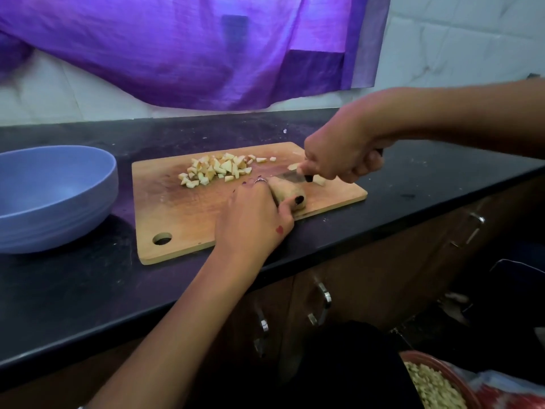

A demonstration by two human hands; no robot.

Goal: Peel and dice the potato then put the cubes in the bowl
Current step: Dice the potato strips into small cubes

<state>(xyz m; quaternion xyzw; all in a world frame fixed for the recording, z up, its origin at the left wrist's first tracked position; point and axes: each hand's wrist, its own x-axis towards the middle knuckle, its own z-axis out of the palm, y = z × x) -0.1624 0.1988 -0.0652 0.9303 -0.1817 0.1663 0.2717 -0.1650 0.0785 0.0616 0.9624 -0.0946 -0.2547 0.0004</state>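
- potato (287,191) piece on the cutting board (182,219), near its right end; firm, probably wet and slippery where cut; best pinned from the top, fingers back from the blade
- left hand (253,215) curled over it, thumb on its end
- right hand (343,154) fisted on the knife (295,176); blade at the potato
- one pile of cubes (216,170) on board; a few strays; one blue bowl (53,196) left, no cubes visible in it

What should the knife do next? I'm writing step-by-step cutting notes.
Probably press the knife down through the potato: the right hand holds the blade over the exposed end, the left hand steadies the rest, and the bowl holds no cubes.
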